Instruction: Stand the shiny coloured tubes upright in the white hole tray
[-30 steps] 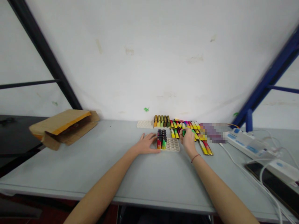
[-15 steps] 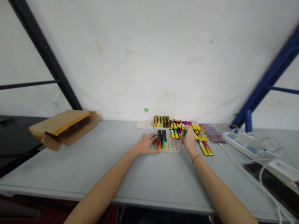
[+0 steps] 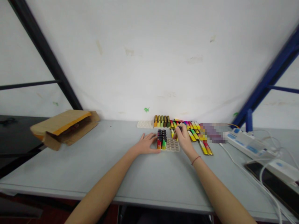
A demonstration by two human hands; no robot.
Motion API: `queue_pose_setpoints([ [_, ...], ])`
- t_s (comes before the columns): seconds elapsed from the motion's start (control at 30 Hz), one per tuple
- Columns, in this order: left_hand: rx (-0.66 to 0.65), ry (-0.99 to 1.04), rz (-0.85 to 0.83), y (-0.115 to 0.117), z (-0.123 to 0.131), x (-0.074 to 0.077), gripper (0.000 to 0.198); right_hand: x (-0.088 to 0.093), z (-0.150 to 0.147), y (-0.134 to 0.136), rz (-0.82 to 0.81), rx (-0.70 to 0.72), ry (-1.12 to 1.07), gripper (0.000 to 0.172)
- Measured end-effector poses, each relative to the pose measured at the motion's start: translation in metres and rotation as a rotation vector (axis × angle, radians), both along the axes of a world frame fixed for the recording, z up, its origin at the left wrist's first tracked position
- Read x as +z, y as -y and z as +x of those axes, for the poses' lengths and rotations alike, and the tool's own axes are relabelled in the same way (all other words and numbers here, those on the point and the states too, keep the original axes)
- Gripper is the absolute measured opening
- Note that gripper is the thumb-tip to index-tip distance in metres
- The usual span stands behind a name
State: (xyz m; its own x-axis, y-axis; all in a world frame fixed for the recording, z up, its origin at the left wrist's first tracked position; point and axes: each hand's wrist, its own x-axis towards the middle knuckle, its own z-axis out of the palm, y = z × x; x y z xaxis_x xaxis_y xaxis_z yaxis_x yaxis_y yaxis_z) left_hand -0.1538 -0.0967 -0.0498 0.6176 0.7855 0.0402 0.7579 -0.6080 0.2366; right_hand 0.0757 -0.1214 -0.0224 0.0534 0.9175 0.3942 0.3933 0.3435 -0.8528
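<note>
A pale tray (image 3: pixel 173 145) with round hollows lies on the table in front of me. Its left part holds two rows of upright small battery-like cylinders (image 3: pixel 162 140), red and green with dark tops. My left hand (image 3: pixel 147 144) rests flat with spread fingers at the tray's left side, thumb by the front corner. Over the tray's right back edge, my right hand (image 3: pixel 182 133) has its fingers pinched around a dark-topped cylinder (image 3: pixel 179 127), mostly hidden by the fingers. Just beyond that hand lie several similar colourful pieces (image 3: pixel 193 134), flat in rows.
At the wall stand a filled tray of cylinders (image 3: pixel 161 121) and another pale tray (image 3: pixel 145 124). An open cardboard package (image 3: pixel 65 124) lies to the left. On the right are a power strip (image 3: pixel 247 147), white cables and a dark phone (image 3: pixel 273 183).
My right hand has moved left from the colourful pieces to the tray's right back edge, carrying a cylinder. My left hand has stayed in place.
</note>
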Motion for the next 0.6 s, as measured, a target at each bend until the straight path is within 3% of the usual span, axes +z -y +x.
queue_pose_setpoints([
  [0.13, -0.005, 0.008, 0.006, 0.000, 0.000, -0.001, 0.089, 0.000, -0.005, 0.002, 0.172, -0.010, 0.055, 0.028],
  [0.37, -0.009, 0.001, 0.009, 0.003, 0.001, 0.003, 0.089, -0.009, -0.003, -0.002, 0.198, 0.045, 0.170, 0.026],
  [0.6, -0.002, -0.009, 0.013, 0.002, 0.002, 0.001, 0.089, -0.011, 0.000, -0.001, 0.218, 0.034, 0.507, 0.036],
])
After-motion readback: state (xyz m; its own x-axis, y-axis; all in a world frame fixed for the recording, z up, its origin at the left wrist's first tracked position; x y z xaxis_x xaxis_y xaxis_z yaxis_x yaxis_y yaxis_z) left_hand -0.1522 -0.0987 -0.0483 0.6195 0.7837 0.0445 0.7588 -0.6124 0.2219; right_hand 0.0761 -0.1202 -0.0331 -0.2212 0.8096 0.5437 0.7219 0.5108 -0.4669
